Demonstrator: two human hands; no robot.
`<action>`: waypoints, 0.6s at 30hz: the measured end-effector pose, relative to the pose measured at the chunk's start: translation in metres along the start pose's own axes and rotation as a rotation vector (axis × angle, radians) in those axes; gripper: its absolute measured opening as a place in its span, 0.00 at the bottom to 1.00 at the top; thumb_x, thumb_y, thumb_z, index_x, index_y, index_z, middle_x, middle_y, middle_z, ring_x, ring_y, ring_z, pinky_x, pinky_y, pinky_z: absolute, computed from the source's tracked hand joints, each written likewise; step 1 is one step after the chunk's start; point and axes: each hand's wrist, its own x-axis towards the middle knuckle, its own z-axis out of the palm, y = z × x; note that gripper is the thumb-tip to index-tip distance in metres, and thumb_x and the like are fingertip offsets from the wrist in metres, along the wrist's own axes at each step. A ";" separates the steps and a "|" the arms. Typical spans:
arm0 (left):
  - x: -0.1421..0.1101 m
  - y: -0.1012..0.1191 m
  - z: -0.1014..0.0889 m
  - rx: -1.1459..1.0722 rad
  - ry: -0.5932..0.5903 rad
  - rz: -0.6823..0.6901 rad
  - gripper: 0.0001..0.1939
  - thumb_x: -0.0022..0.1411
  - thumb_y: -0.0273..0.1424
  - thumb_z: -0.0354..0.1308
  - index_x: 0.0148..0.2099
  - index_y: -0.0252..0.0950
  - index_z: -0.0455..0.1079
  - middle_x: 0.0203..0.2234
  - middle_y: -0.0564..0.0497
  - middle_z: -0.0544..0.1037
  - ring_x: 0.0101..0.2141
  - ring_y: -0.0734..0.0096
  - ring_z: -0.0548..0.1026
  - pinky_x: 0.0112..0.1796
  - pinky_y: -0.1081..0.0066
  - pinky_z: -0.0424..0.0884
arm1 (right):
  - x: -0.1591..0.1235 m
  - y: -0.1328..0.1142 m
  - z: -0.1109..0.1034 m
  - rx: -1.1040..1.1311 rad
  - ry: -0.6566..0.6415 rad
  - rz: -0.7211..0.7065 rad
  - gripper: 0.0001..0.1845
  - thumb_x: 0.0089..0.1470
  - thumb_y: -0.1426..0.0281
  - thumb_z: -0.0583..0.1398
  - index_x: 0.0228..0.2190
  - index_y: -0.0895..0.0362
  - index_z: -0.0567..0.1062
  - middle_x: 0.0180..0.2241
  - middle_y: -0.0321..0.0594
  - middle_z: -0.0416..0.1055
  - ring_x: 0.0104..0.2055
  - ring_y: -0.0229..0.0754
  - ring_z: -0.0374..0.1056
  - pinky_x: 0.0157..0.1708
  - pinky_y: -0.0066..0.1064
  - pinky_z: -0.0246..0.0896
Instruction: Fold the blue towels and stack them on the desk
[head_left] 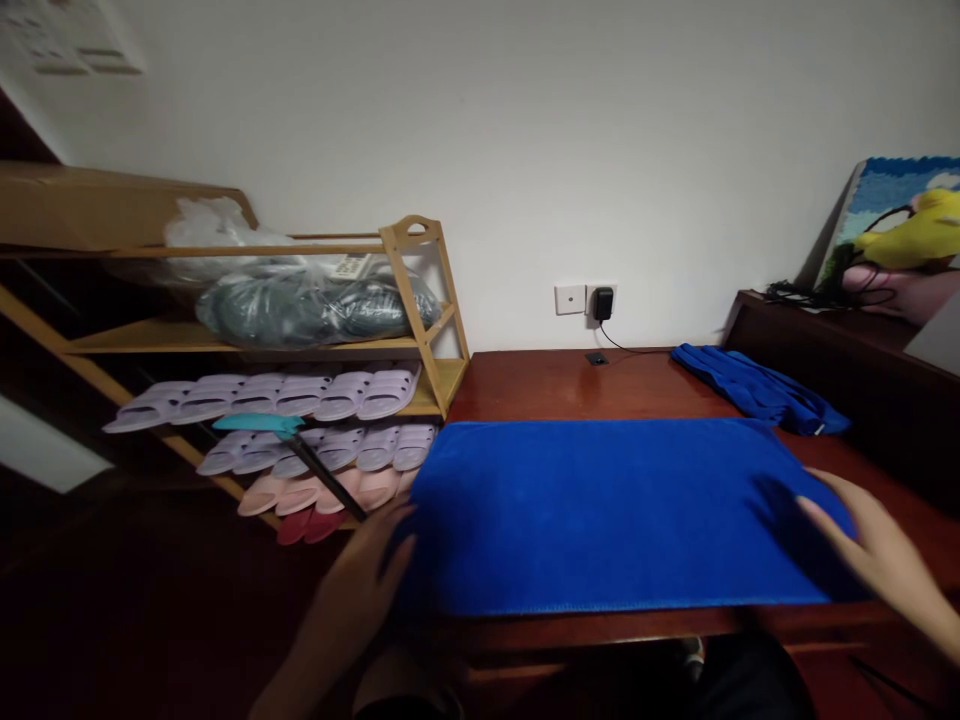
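A blue towel (600, 510) lies spread flat on the reddish-brown wooden table (540, 385), its stitched near edge running along the table's front. At the towel's left edge is my left hand (369, 560), thumb and fingers apart; part of the fingers falls in shadow. My right hand (862, 525) is at the right edge, with a gap between thumb and fingers and its shadow cast on the cloth. Both hands look open, though whether they touch the towel is hard to tell. Behind it, to the right, a folded blue cloth (765, 385) lies on the table.
A wooden rack (431, 330) on the left carries several lilac slippers (382, 390), pink ones below and a plastic-wrapped bundle (315, 305). A teal-topped stick (259, 424) leans before it. A black adapter (602, 303) is plugged into the wall. Right stands a dark raised ledge (847, 350).
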 end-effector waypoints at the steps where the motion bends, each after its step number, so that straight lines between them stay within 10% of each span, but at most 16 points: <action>1: 0.006 0.008 0.009 0.025 -0.063 0.104 0.25 0.64 0.43 0.44 0.59 0.38 0.61 0.58 0.45 0.65 0.57 0.58 0.63 0.55 0.59 0.60 | 0.010 -0.010 0.011 -0.007 -0.129 -0.041 0.35 0.55 0.47 0.45 0.60 0.49 0.54 0.61 0.42 0.55 0.61 0.53 0.53 0.57 0.47 0.53; 5: 0.014 0.017 0.032 0.158 -0.321 0.225 0.30 0.65 0.45 0.44 0.66 0.42 0.49 0.63 0.47 0.54 0.63 0.57 0.50 0.59 0.51 0.48 | 0.026 -0.021 0.043 -0.114 -0.458 -0.018 0.37 0.54 0.43 0.44 0.62 0.40 0.49 0.65 0.35 0.40 0.66 0.53 0.38 0.60 0.53 0.42; 10: 0.018 0.001 0.018 0.161 -0.410 0.175 0.29 0.67 0.45 0.40 0.67 0.46 0.44 0.65 0.50 0.49 0.64 0.59 0.45 0.59 0.50 0.43 | 0.030 0.007 0.044 -0.086 -0.476 -0.002 0.38 0.55 0.44 0.43 0.63 0.41 0.46 0.65 0.34 0.36 0.66 0.51 0.36 0.61 0.52 0.40; 14: 0.071 0.007 0.007 0.217 -0.356 0.125 0.31 0.67 0.45 0.36 0.68 0.36 0.43 0.65 0.46 0.46 0.64 0.61 0.42 0.60 0.52 0.41 | 0.076 0.013 0.042 -0.059 -0.474 -0.021 0.36 0.56 0.44 0.41 0.63 0.42 0.48 0.65 0.33 0.39 0.66 0.50 0.37 0.62 0.50 0.39; 18: 0.129 0.023 0.037 0.287 -0.349 0.152 0.32 0.67 0.42 0.36 0.68 0.31 0.42 0.65 0.44 0.44 0.64 0.63 0.42 0.60 0.55 0.42 | 0.119 0.002 0.066 -0.095 -0.541 -0.033 0.38 0.55 0.43 0.39 0.63 0.46 0.50 0.65 0.38 0.43 0.66 0.49 0.37 0.61 0.50 0.39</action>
